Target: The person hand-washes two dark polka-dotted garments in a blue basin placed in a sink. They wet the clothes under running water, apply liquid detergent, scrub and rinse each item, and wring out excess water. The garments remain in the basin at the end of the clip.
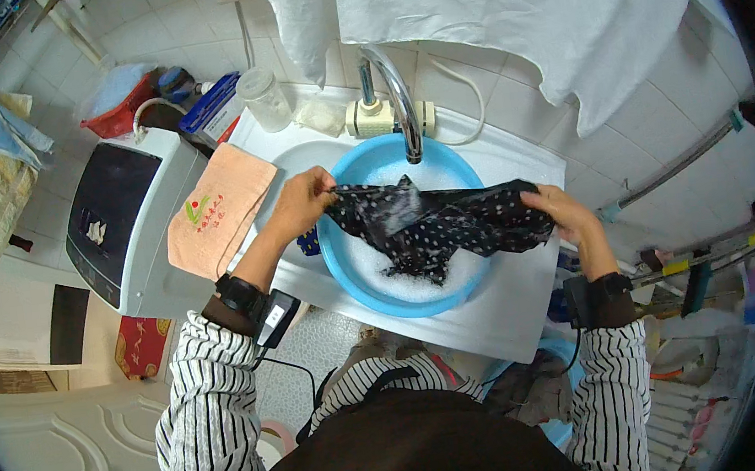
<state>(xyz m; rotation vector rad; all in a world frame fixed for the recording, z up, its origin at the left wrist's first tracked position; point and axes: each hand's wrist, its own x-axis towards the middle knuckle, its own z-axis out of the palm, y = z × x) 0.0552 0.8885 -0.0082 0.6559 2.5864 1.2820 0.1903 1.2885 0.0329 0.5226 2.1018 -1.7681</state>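
Observation:
A wet black garment with white dots (479, 214) is stretched sideways between my two hands, with soap suds clinging to it. My left hand (301, 202) pinches its left end near the basin's rim. At the other end, beyond the right rim, my right hand (565, 212) grips the bunched cloth. Below the garment sits a light blue plastic basin (347, 276) holding foamy water (366, 257). The garment's lower edge hangs down close to the foam; whether it touches the water is unclear. Above the basin's far side curves a chrome faucet (397, 95).
The basin stands on a white sink counter (510, 311). Left of it lie a peach towel (223, 210) and a small washing machine (134, 219). A clear jar (263, 99) is at the back. White cloth (492, 9) hangs overhead. A second blue tub (559, 354) is below right.

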